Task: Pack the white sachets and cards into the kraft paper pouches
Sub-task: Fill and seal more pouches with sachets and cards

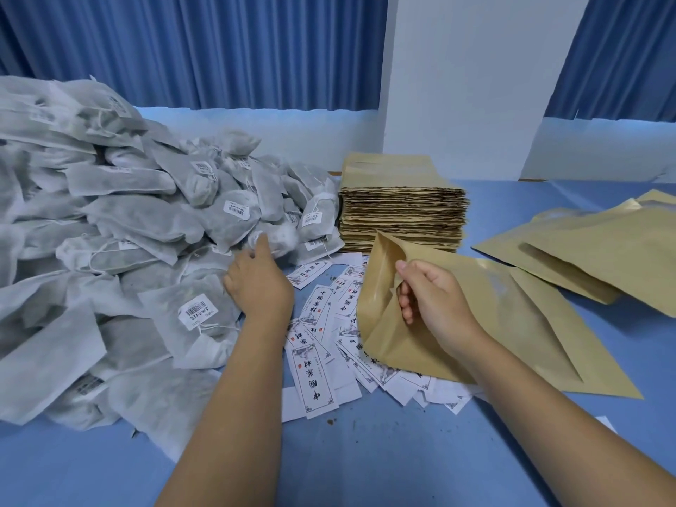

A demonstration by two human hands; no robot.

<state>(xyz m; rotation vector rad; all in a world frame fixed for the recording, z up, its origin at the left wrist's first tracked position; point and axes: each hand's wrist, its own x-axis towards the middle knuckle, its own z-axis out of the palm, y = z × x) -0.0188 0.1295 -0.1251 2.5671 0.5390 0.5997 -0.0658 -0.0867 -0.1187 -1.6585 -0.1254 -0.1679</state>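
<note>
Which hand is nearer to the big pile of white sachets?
Left. The left hand reaches into the pile of white sachets, touching it. The right hand is apart from it, above the cards, pinching an open kraft pouch.

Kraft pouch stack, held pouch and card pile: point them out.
Kraft pouch stack (402, 214), head view, layered front side.
Held pouch (530, 316), head view, flat face.
Card pile (314, 382), head view, nearest upright card.

Blue table (402, 470): sachets (109, 232), cards (314, 378), pouches (402, 214)

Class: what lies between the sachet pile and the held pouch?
Head view: scattered cards on the table and the left hand, left of the pouch.
</note>
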